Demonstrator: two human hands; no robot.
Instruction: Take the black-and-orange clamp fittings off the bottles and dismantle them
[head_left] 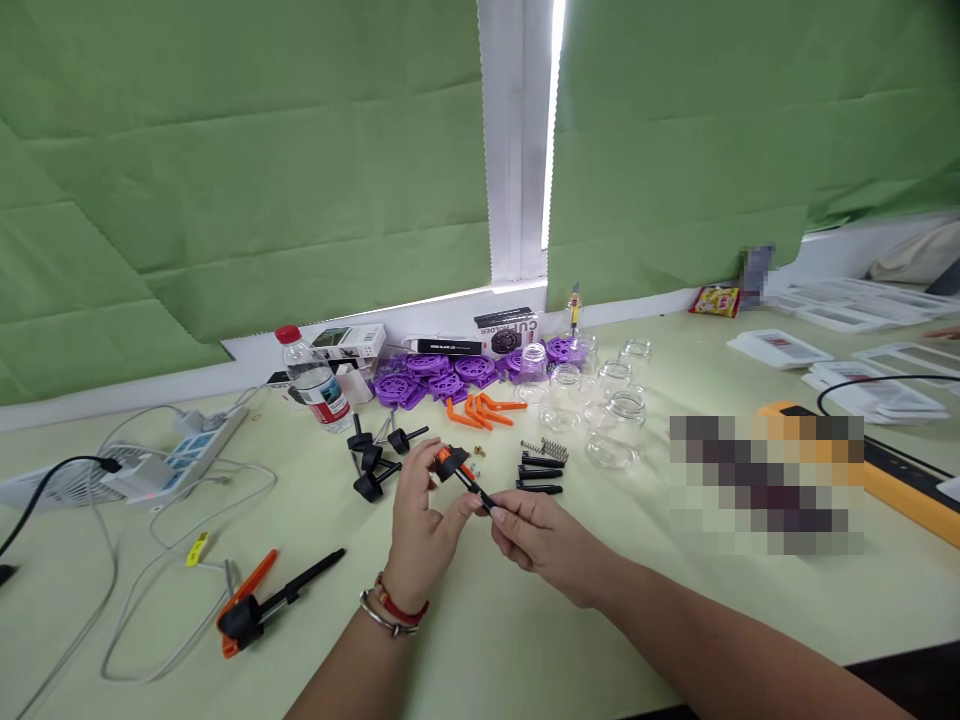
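Over the middle of the table, my left hand (pixel 420 525) is closed around a black part with a round cup-like head (pixel 451 463) and a thin rod. A bit of orange shows at its head, under my fingers. My right hand (pixel 547 540) pinches the lower end of the rod, a black tube-like piece, close to my left thumb. Beyond my hands lie several orange levers (pixel 480 410), small brass pieces (pixel 479 451), metal springs (pixel 553 449) and black tubes (pixel 538 488). More black round-headed parts (pixel 369 486) lie left of my left hand.
At front left rests a black-and-orange assembly (pixel 251 615) beside white cables and a power strip (pixel 199 450). Purple plastic parts (pixel 401 388), a water bottle (pixel 311 375) and clear jars (pixel 626 405) stand behind. An orange-and-black tool (pixel 900 490) lies right.
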